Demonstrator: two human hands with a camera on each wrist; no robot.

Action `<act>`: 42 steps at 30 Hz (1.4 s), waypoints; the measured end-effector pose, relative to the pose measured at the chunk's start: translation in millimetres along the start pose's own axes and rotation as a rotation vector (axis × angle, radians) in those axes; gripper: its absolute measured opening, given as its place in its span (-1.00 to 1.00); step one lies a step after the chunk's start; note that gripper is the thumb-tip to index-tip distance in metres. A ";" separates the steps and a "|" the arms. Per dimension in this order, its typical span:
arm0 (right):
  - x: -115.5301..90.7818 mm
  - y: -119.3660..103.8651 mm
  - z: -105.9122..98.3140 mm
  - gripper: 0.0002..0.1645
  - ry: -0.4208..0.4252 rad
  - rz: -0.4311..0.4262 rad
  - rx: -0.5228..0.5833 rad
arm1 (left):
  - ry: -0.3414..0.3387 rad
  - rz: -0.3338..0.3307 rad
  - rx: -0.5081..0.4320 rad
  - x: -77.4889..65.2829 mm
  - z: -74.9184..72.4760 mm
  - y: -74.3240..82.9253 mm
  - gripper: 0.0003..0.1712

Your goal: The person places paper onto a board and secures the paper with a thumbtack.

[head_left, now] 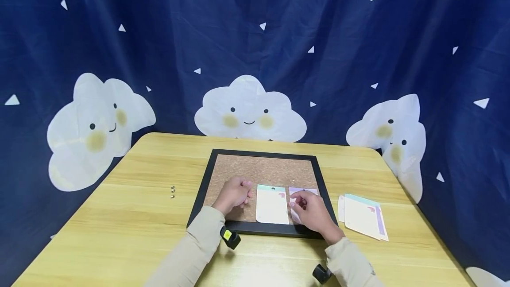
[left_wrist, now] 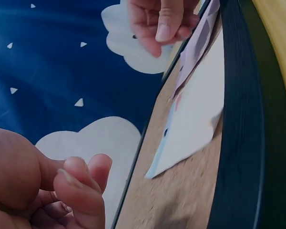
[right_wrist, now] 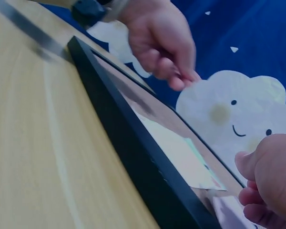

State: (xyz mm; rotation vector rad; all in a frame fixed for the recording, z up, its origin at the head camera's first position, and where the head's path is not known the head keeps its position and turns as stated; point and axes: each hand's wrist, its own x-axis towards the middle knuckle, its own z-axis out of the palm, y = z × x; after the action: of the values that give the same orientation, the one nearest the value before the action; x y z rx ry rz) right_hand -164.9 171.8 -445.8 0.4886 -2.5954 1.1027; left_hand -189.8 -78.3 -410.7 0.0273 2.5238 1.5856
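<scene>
A white card with a mint top band (head_left: 272,207) lies on a black-framed cork board (head_left: 263,167), a dark pin at its top edge. Beside it on the right is a purple-topped card (head_left: 294,191), also with a dark pin at its top. My right hand (head_left: 312,211) hovers over this card and partly covers it, fingers loosely bent with nothing visible between them. To the left of the white card, my left hand (head_left: 234,194) is over the cork with fingers curled and fingertips close together; I cannot tell whether something small is inside.
Small metallic pins (head_left: 172,191) lie on the wooden table (head_left: 131,216) left of the board. A loose stack of cards (head_left: 364,218) lies to the right of the frame. A dark blue curtain (head_left: 255,43) with white clouds hangs behind the table.
</scene>
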 end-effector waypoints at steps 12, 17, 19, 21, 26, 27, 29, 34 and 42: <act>-5.3 25.8 -29.2 -0.81 0.105 0.096 -0.109 | 0.031 -0.051 0.055 -24.8 -32.4 -9.9 -0.64; -11.2 38.3 -41.5 -0.82 0.149 0.163 -0.138 | 0.041 -0.068 0.058 -32.6 -39.4 -19.1 -0.60; -13.9 41.9 -48.6 -0.80 0.169 0.195 -0.143 | 0.047 -0.058 0.061 -34.8 -41.7 -22.5 -0.57; -16.5 45.5 -56.7 -0.75 0.181 0.235 -0.153 | 0.059 -0.042 0.074 -37.3 -44.6 -25.1 -0.54; -24.8 54.5 -76.2 -0.58 0.176 0.356 -0.183 | 0.108 0.002 0.125 -44.5 -52.7 -29.7 -0.58; -26.6 56.6 -79.1 -0.56 0.176 0.371 -0.195 | 0.116 0.003 0.122 -45.8 -54.0 -30.7 -0.62; -30.2 61.4 -83.3 -0.53 0.181 0.388 -0.217 | 0.129 0.005 0.114 -48.1 -55.6 -33.4 -0.73; -38.5 71.3 -88.4 -0.48 0.204 0.390 -0.263 | 0.170 0.017 0.129 -53.0 -58.6 -40.1 -0.95; -47.8 73.7 -100.1 -0.29 0.147 0.521 -0.335 | 0.248 0.039 0.317 -59.4 -72.8 -44.7 -0.93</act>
State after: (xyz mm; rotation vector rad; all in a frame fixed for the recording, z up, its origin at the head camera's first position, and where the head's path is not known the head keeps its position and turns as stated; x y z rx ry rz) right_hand -139.8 302.6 -443.8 -0.3483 -2.7616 0.7634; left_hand -138.7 -168.9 -412.3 -0.0875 2.9603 1.2522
